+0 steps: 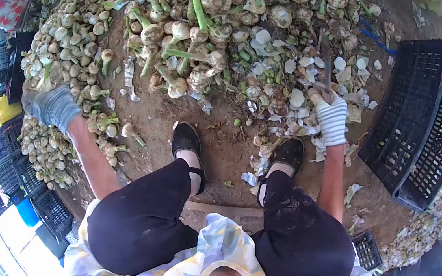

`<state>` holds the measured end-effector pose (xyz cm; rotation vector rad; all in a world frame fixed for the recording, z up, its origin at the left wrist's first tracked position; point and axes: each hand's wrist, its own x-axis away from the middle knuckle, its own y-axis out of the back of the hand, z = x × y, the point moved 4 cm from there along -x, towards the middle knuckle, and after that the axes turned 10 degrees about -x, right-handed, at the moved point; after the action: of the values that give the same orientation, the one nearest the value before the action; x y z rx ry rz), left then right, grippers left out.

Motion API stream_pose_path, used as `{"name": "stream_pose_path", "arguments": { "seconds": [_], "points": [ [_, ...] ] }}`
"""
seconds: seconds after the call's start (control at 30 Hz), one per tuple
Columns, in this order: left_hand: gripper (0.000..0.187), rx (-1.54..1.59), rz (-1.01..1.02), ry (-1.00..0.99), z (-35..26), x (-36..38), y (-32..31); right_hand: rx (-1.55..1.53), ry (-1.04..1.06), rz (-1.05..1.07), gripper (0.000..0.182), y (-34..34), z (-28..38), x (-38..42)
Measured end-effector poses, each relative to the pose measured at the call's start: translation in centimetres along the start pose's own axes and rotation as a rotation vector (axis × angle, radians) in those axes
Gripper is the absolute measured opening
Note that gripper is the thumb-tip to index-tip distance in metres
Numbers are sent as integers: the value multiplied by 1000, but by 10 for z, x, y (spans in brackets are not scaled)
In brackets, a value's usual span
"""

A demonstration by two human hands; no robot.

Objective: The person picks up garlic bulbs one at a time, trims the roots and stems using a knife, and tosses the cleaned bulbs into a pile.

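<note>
My right hand [331, 120], in a white striped knit glove, is closed round a knife [327, 61] whose dark blade points away from me. It is above a litter of cut stems and white papery peelings [275, 80]. Reaching out to the left, my left hand [53, 106], in a greyish glove, is over the pile of short-trimmed garlic bulbs [74, 30]. Its fingers are blurred, and I cannot see whether a bulb is in them. In front of me, a heap of soil-covered garlic bulbs [215, 1] still carries thick green stems.
A black plastic crate [408, 109] stands tilted at the right. More dark crates [5, 148] are at the left edge, near a red-and-white floral cloth [12, 4]. My black shoes [186, 138] rest on the brown dirt ground. Peelings [431, 221] lie heaped at the far right.
</note>
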<state>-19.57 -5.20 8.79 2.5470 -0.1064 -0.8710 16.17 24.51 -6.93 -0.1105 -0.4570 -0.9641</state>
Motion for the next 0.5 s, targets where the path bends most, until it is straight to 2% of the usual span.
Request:
{"name": "stream_pose_path", "arguments": {
  "seconds": [0.03,0.1,0.13,0.17,0.2,0.27,0.3,0.33,0.37,0.4,0.43,0.47,0.5],
  "points": [
    [41,100,111,20,-13,6,-6,-64,-67,-31,28,-3,0,1],
    [52,295,337,71,-46,31,-30,-90,-32,22,30,-22,-11,-4],
    [59,-234,284,-368,-98,52,-72,-102,-26,14,32,-39,12,9],
    [48,-501,453,-513,-106,83,-94,-119,31,5,33,-46,0,8],
    [46,-728,561,-680,-104,100,-114,-163,19,37,32,-53,-6,12],
    [39,-828,768,-599,-59,126,-146,-190,15,77,29,-57,-14,19],
    [39,-830,767,-592,-48,135,-148,-176,21,90,26,-57,-19,22],
    [33,-799,916,-487,-38,140,-152,17,97,85,26,-55,-28,20],
    [27,-765,1062,-382,-27,145,-156,-30,124,109,26,-56,-39,19],
    [22,-503,880,-173,-29,142,-146,-99,27,142,31,-59,-38,23],
    [22,-507,884,-176,-40,140,-140,-166,-78,174,36,-65,-31,31],
    [24,-273,868,41,-48,134,-134,-173,-83,168,36,-69,-20,37],
    [26,-35,839,254,-58,129,-130,-366,-170,229,42,-77,-9,43]
  ]
}}
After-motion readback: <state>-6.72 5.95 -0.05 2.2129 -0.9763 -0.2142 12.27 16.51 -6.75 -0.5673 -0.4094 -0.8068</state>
